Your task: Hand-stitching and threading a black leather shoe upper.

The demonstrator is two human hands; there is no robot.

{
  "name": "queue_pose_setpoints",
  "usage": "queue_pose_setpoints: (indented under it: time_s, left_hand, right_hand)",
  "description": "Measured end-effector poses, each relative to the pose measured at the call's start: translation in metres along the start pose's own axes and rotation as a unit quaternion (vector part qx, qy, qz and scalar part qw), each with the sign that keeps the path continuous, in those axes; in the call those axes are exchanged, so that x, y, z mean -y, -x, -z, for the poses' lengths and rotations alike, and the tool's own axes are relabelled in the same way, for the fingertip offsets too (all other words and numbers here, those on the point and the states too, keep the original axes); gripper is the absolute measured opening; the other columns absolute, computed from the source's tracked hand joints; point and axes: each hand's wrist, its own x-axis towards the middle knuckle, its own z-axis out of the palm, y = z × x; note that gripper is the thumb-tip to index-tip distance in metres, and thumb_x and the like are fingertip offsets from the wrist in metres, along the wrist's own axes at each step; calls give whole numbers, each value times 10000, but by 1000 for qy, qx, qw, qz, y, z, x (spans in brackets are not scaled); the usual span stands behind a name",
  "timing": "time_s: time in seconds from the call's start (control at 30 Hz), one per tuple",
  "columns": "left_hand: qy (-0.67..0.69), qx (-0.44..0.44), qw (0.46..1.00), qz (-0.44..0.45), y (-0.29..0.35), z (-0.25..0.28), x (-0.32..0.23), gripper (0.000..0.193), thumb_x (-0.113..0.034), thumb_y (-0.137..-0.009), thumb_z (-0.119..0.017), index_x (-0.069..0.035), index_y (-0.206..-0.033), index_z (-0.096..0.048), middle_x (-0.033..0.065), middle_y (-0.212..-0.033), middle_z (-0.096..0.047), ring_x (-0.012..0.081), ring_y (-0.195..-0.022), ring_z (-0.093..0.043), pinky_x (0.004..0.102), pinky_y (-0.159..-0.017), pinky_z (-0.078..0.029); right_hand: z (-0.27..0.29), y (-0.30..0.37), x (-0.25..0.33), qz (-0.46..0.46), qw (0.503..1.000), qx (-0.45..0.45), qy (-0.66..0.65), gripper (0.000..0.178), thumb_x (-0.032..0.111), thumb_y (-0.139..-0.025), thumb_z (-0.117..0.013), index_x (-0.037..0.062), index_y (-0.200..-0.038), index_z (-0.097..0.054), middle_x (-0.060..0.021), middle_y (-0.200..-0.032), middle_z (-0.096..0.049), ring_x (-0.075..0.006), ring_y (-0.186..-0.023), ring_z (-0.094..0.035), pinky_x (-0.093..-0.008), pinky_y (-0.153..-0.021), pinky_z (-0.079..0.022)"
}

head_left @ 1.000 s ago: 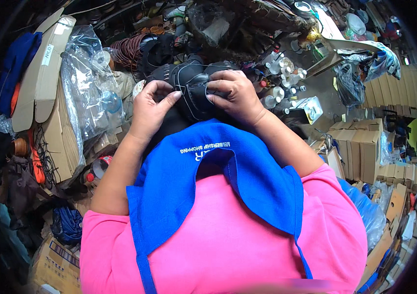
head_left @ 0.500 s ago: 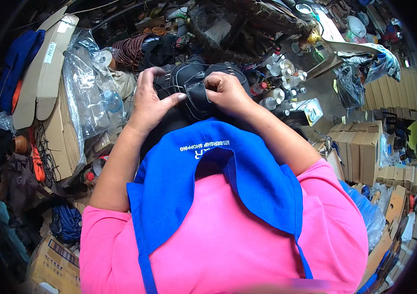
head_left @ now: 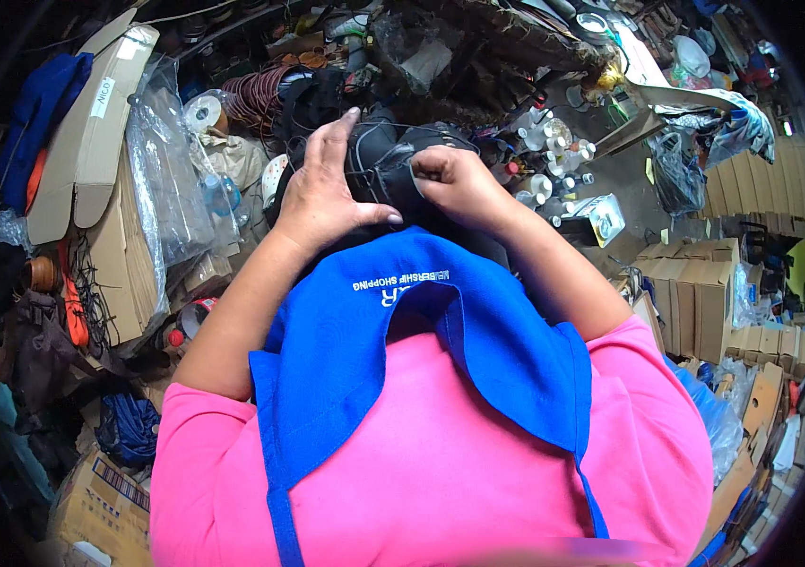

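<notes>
On my lap lies a black shoe-like piece (head_left: 379,151) with loose grey cord looped over its top. My left hand (head_left: 328,194) rests along its left side, fingers stretched upward and thumb reaching across its near edge. The fingers of my right hand (head_left: 459,186) are curled closed on a black flap at the right of the same piece. The fingertips are partly hidden, and so is the underside of the piece. A blue apron (head_left: 327,378) covers my lap just below both hands.
Several small bottles (head_left: 553,142) stand beyond my right hand. Coiled reddish cord (head_left: 256,94) lies at the far left, near a spool (head_left: 202,113). Cardboard sheets (head_left: 90,123) and clear plastic (head_left: 161,180) lean at left; cardboard boxes (head_left: 695,293) are stacked at right.
My left hand has shifted right and turned, its fingers now straighter and its thumb lower over the piece. My right hand has moved slightly right, still pinching the flap.
</notes>
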Motion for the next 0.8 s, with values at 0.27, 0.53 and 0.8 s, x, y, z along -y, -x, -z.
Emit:
queue_pose_setpoints:
  time_s: [0.27,0.53,0.8]
  left_hand:
    - [-76,46,994,-62,4,-17,-28,1201,-515,-495,-850,-239,-1472,-209,138,-1413,-295,353,-1138,-535,458,-958,-428]
    - [19,1,998,-67,3,-12,-18,1172,-461,-481,-875,-211,-1443,-256,159,-1408,-305,406,-1112,-537,452,-953,-456]
    - [70,21,996,-51,18,10,0,762,-288,-671,-808,-60,-1314,-469,177,-1299,-514,339,-1214,-493,389,-1024,-392]
  right_hand:
    - [43,56,1,57,968,61,236,240,10,-657,-658,29,-890,-603,-132,-830,-583,-336,-853,-552,-416,-792,-416]
    - [77,120,-3,-39,961,65,266,169,35,-713,-673,59,-875,-632,-111,-803,-592,-311,-840,-548,-401,-764,-424]
    - [89,142,-20,-88,935,98,330,142,10,-673,-635,57,-778,-552,-132,-777,-540,-375,-901,-510,-441,-779,-416]
